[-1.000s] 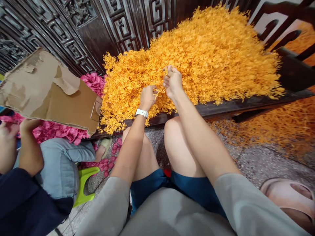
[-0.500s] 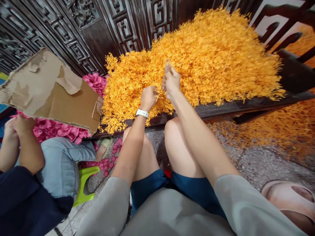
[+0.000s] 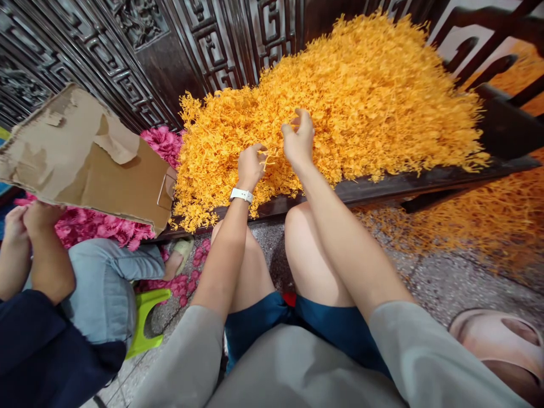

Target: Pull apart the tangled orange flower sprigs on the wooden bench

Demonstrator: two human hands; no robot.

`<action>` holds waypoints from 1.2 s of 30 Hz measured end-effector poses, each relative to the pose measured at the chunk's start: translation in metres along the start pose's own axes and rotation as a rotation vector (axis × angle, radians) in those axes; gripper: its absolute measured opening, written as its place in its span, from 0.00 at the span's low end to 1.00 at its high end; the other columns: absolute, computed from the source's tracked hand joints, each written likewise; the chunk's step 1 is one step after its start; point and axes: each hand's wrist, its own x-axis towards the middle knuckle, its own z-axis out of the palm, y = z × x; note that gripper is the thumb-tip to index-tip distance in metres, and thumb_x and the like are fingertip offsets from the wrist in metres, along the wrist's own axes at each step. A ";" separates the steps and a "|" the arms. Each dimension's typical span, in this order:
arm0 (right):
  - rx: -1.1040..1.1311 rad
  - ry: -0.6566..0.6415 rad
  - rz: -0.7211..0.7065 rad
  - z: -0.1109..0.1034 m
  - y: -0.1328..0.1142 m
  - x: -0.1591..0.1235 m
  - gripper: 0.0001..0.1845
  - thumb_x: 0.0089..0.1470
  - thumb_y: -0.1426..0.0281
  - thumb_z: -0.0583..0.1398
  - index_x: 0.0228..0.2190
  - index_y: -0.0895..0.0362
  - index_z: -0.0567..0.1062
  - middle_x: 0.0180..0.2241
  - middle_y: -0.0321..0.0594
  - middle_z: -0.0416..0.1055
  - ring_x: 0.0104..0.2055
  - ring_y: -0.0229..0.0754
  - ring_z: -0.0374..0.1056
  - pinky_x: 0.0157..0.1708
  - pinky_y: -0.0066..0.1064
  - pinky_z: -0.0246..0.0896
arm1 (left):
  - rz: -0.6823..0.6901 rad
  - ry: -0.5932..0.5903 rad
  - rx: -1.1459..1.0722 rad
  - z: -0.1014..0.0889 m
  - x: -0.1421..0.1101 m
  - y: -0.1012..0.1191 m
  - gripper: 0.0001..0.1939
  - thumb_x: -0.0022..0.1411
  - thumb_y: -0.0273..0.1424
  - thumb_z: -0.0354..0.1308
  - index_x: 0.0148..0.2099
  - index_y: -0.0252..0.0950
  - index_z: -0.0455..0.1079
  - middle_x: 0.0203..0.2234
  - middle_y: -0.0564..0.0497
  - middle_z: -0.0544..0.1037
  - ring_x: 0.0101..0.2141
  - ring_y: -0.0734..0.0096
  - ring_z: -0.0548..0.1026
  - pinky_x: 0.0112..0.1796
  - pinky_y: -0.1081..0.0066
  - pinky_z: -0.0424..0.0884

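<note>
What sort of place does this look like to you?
Possibly a home or small workshop, though I can't tell which. A dark wooden bench holds a big heap of yellow pieces, carved woodwork stands behind, and another person's green stool is nearby.

- One orange heap (image 3: 365,107), to the desk's (image 3: 395,187) front edge
- Left hand (image 3: 250,167), right hand (image 3: 299,141): two over it
- One cardboard piece (image 3: 106,178)
- One green stool (image 3: 142,310)

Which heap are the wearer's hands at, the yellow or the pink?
The yellow heap on the dark bench; left hand and right hand are both at it. The pink heap lies farther left, partly hidden by the cardboard.
</note>
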 end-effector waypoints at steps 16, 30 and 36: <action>-0.100 -0.088 -0.083 0.000 -0.010 -0.012 0.35 0.71 0.37 0.52 0.51 0.49 0.83 0.68 0.52 0.66 0.74 0.71 0.56 0.71 0.76 0.55 | 0.079 0.059 -0.090 -0.006 0.008 -0.014 0.10 0.71 0.27 0.59 0.45 0.41 0.83 0.44 0.43 0.87 0.45 0.57 0.82 0.50 0.59 0.76; 0.649 -0.141 0.219 0.010 -0.030 -0.011 0.39 0.56 0.29 0.63 0.46 0.49 0.76 0.38 0.40 0.76 0.47 0.49 0.78 0.46 0.44 0.79 | 0.086 0.053 -0.294 0.009 0.016 -0.013 0.08 0.71 0.31 0.62 0.36 0.40 0.76 0.34 0.48 0.82 0.40 0.62 0.79 0.45 0.62 0.76; 0.778 -0.221 0.198 0.008 -0.023 -0.011 0.32 0.62 0.36 0.65 0.47 0.50 0.77 0.41 0.42 0.79 0.50 0.47 0.78 0.55 0.46 0.79 | 0.144 0.144 -0.420 0.021 0.024 -0.030 0.15 0.71 0.41 0.66 0.33 0.41 0.72 0.29 0.49 0.78 0.36 0.59 0.76 0.43 0.59 0.74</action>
